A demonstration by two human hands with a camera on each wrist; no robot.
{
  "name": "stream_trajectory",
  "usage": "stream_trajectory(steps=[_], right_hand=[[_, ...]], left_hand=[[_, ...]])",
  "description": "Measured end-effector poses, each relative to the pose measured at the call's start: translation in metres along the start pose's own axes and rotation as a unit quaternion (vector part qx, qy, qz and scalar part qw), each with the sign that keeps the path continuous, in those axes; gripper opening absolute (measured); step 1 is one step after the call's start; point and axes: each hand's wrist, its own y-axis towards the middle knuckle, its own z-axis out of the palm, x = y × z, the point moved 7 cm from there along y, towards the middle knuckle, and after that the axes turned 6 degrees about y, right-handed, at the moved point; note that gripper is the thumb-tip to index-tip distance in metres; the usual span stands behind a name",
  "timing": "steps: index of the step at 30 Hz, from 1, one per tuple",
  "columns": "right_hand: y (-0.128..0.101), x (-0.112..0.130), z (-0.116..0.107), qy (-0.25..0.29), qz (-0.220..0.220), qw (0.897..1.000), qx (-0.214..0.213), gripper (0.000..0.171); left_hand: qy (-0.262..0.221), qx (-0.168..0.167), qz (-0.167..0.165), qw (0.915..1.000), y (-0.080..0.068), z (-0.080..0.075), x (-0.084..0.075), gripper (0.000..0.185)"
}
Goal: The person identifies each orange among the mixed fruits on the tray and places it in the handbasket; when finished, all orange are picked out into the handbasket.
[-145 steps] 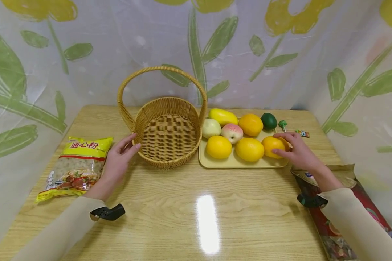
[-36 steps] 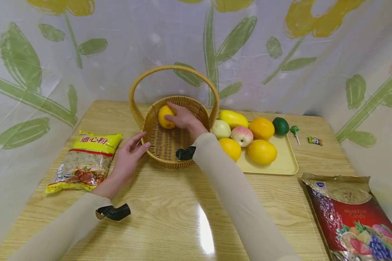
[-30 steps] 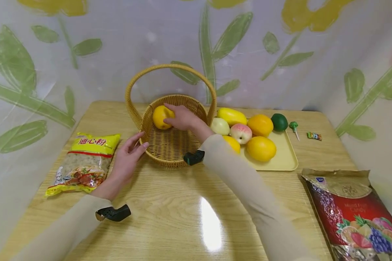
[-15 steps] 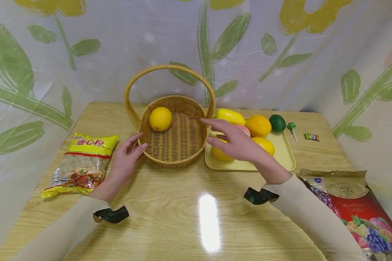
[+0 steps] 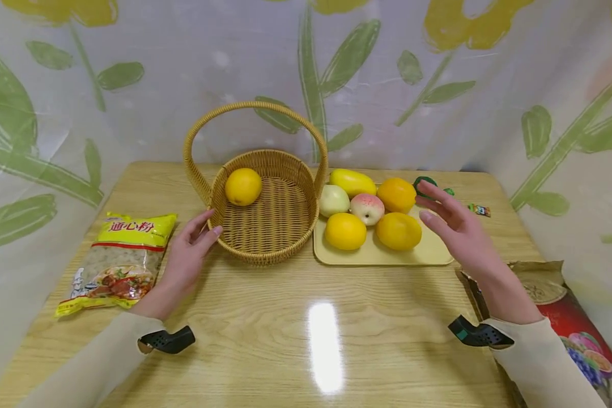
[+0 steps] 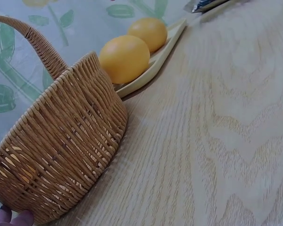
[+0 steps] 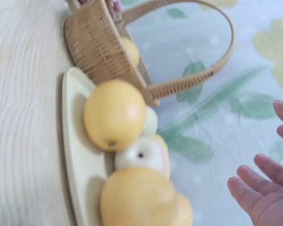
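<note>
In the head view my left hand [image 5: 188, 249] holds the left rim of a woven basket [image 5: 267, 249] with a tall handle. Left wrist view: fingertips [image 6: 23, 219] lie against its wicker side [image 6: 70, 141]. An orange [image 5: 243, 187] sits inside at the back left. My right hand [image 5: 461, 232], fingers spread and holding nothing, hovers over the right end of a cream tray [image 5: 382, 258]. It partly covers a dark green fruit [image 5: 424, 184]. More oranges [image 5: 345, 231], a pink-and-white peach [image 5: 368, 208], a pale green fruit [image 5: 334, 200] and a long yellow fruit [image 5: 353, 182] lie on the tray.
A yellow-topped pasta bag [image 5: 122, 260] lies left of the left hand. On the right, a red candy bag [image 5: 566, 311] is partly under the right forearm. Behind the right hand are a green lollipop [image 5: 449, 192] and a small wrapped packet [image 5: 479, 210]. A curtain stands behind the table.
The right hand took an orange from the tray's right end into the basket and let go. It has since moved back right over the tray. The left hand stays at the basket.
</note>
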Motion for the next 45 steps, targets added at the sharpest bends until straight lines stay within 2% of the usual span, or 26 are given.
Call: stream_trajectory(steps=[4,12,21,28,34,40,45], right_hand=[[-0.007,-0.012,-0.009,-0.014,0.024,1.000,-0.007,0.053],[-0.004,-0.051,-0.013,-0.092,0.069,0.993,0.026,0.056],[0.005,-0.078,-0.005,-0.081,0.068,0.992,0.070,0.060],[0.010,-0.088,0.001,-0.082,0.076,0.990,0.087,0.058],[0.011,-0.091,0.009,-0.068,0.063,0.991,0.099,0.052],[0.009,-0.087,0.011,-0.101,0.051,0.990,0.083,0.051],[0.003,-0.088,0.007,-0.123,0.075,0.988,0.060,0.053]], left_hand=[[-0.012,0.005,-0.004,0.9999,-0.002,0.000,-0.001,0.061],[-0.023,0.009,-0.004,0.9997,-0.004,0.000,-0.002,0.062],[-0.024,0.002,0.005,0.9997,-0.003,0.000,-0.001,0.061],[-0.033,0.007,0.007,0.9994,-0.002,0.001,-0.001,0.062],[-0.034,0.010,0.012,0.9993,-0.002,0.002,-0.002,0.062],[-0.033,0.010,0.015,0.9993,-0.002,0.002,-0.002,0.061],[-0.025,0.010,0.015,0.9995,-0.003,0.001,-0.004,0.062]])
